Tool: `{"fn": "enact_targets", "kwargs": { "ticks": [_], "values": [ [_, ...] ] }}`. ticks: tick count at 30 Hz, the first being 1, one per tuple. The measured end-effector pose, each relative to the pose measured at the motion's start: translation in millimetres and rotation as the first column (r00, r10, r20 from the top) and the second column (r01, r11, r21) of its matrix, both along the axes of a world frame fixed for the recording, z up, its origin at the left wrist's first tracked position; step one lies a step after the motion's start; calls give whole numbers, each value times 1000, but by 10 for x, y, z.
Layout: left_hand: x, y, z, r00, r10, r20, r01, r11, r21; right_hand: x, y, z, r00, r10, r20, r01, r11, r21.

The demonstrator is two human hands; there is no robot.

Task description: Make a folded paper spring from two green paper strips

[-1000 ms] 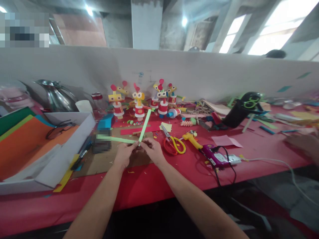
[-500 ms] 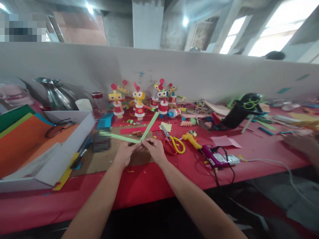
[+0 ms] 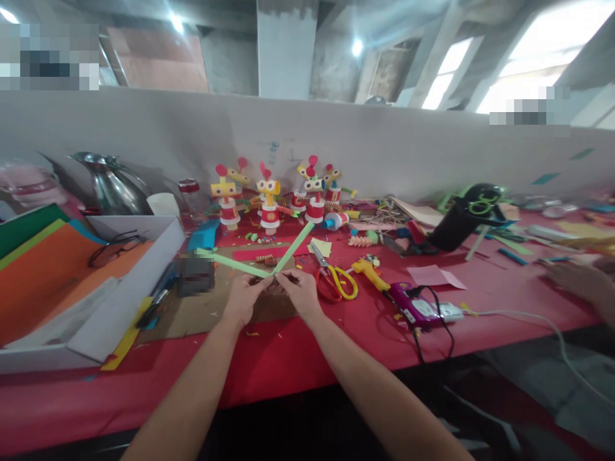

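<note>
Pale green paper strips [image 3: 294, 248] meet in a V between my two hands, one arm slanting up to the right, the other reaching left. My left hand [image 3: 244, 296] pinches the strips close to the corner of the V. My right hand [image 3: 298, 292] grips the same corner, its thumb and fingertips nearly touching those of the left. Beneath the hands lies a brown cardboard sheet [image 3: 202, 314]. A coiled paper spring [image 3: 266, 260] rests just beyond the corner. Red and yellow scissors [image 3: 336, 278] lie open to the right of my right hand.
Several paper-cup figures [image 3: 269, 205] stand against the wall. A white box [image 3: 96, 342] of coloured paper and glasses is at left, near a metal jug [image 3: 113, 189]. To the right are a yellow glue gun [image 3: 372, 274], a purple power strip [image 3: 418, 304], a black holder [image 3: 454, 221] and another person's hand [image 3: 571, 278].
The right-hand strip arm has tilted slightly further right. Both hands keep their pinch at the corner, almost in the same place.
</note>
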State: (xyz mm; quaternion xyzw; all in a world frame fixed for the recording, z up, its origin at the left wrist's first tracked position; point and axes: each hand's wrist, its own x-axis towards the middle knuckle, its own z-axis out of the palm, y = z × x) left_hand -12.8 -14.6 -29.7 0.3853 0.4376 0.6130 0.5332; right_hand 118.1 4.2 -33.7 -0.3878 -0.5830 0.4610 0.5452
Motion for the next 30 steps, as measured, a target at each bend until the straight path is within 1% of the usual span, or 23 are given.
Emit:
{"fn": "enact_targets", "kwargs": {
  "ticks": [2, 4, 7, 9, 14, 16, 18, 20, 21, 23, 24, 25, 26, 28, 30],
  "values": [
    [-15, -3, 15, 1000, -5, -4, 5, 1000, -5, -5, -5, 1, 1000, -1, 12, 1, 1000, 27],
    [-33, -4, 33, 1000, -2, -3, 2, 999, -42, -14, -9, -2, 1000, 11, 10, -12, 999, 38],
    [-55, -2, 55, 999, -13, 29, 16, 994, -104, -27, -7, -8, 999, 40, -25, -39, 999, 22],
    [-62, -3, 61, 999, -16, 31, 19, 994, -108, -28, -6, -3, 998, 55, -38, -55, 998, -2],
    [-71, -14, 73, 999, -24, -26, 22, 996, -85, -26, -16, 16, 996, 86, -19, -87, 995, -42],
    [-82, -19, 88, 998, -42, -44, 37, 994, -107, -25, -11, 17, 997, 81, -18, -82, 996, -43],
    [-102, -22, 108, 996, -59, -62, 48, 986, -160, -9, 14, 21, 996, 64, -55, -68, 996, -60],
    [-127, -23, 127, 995, -61, -79, 42, 974, -223, 30, 63, 36, 987, -12, -162, -6, 994, -110],
    [-140, -21, 134, 995, -50, -89, 27, 969, -245, 57, 94, 45, 969, -90, -232, 57, 988, -142],
    [-161, -16, 143, 997, -12, -80, -9, 968, -252, 114, 150, 61, 905, -254, -342, 200, 962, -187],
    [-170, -12, 146, 999, 8, -43, -19, 969, -246, 135, 168, 64, 884, -298, -361, 246, 952, -184],
    [-178, -8, 148, 999, 28, 23, -21, 970, -244, 147, 175, 65, 884, -305, -354, 265, 951, -158],
    [-185, -4, 149, 993, 42, 112, -14, 969, -247, 147, 170, 62, 905, -274, -324, 254, 962, -105],
    [-197, 0, 152, 952, 53, 301, 33, 962, -272, 113, 123, 48, 968, -155, -197, 170, 984, 62],
    [-203, 0, 153, 907, 62, 417, 74, 950, -303, 45, 49, 28, 998, -61, -30, 67, 971, 231]
  ]
}}
